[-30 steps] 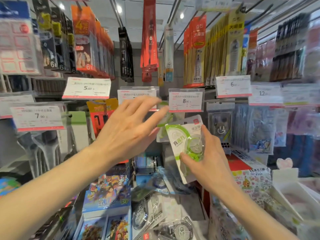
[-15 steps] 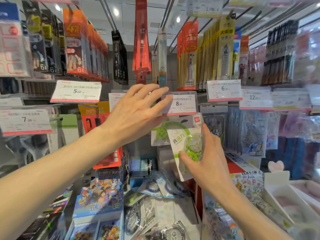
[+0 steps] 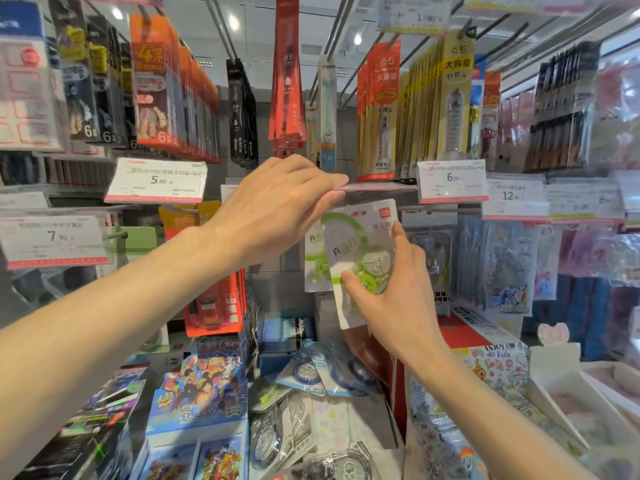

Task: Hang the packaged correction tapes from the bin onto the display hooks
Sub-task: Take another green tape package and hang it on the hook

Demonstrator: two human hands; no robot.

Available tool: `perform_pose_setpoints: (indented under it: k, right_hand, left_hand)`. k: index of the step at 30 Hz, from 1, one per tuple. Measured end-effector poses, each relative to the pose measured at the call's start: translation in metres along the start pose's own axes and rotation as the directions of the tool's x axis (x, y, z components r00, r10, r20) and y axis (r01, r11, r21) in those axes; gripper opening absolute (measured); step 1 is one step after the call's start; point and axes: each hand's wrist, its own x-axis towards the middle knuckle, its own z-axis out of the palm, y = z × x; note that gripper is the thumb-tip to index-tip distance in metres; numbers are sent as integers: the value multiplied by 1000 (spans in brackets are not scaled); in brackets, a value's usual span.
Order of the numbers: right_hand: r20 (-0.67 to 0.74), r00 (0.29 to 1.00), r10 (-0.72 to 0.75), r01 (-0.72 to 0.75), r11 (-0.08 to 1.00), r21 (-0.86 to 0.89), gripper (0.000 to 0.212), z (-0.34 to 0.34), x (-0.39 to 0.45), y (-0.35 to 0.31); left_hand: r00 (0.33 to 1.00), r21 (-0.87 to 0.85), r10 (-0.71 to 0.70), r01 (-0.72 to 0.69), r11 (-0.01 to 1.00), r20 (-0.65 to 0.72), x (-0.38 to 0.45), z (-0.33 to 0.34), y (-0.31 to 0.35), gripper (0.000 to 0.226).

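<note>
Step in hand: threading one pack onto its hook. The right hand (image 3: 394,292) is pinching a green correction tape pack (image 3: 360,258) by its lower half, thumb on the front, fingers behind, and holding it tilted just in front of an identical hung pack (image 3: 313,258). The left hand (image 3: 277,209), fingers straight and together, is pressing up under the price tag flap (image 3: 377,187), tipping it flat so the hook tip is reachable. The hook itself is hidden behind hand and flap.

Judgement: the next move is calling for aligning the pack's top hole with the hook tip and sliding it back. More packs are lying in the bin (image 3: 311,420) below, so the task is partway.
</note>
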Motion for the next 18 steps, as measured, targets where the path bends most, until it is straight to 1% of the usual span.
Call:
perform_pose_setpoints:
  k: [2, 5, 6, 11, 12, 16, 18]
  right_hand:
    - [-11, 1000, -3, 3, 1000, -10, 92, 3, 4, -3]
    - [-12, 1000, -11, 11, 999, -35, 73, 10, 9, -6]
    - [-10, 1000, -6, 5, 999, -41, 72, 12, 10, -6]
    - [-1, 1000, 26, -26, 999, -41, 86, 19, 14, -6]
    - [8, 999, 32, -31, 999, -39, 87, 20, 15, -5]
    - [43, 997, 59, -56, 997, -51, 76, 24, 16, -4]
    - [62, 996, 72, -69, 997, -43, 83, 29, 18, -2]
  left_hand:
    - [1000, -11, -3, 3, 1000, 6, 1, -1, -1, 47]
    - [1000, -22, -6, 6, 1000, 18, 1, -2, -2, 46]
    - [1000, -21, -4, 5, 1000, 19, 1, -3, -2, 45]
    - [1000, -26, -2, 3, 1000, 27, 1, -8, -1, 47]
    - [1000, -29, -2, 3, 1000, 25, 1, -8, -2, 48]
    - [999, -25, -3, 4, 1000, 41, 2, -10, -2, 50]
    - [999, -28, -7, 9, 1000, 54, 3, -10, -3, 50]
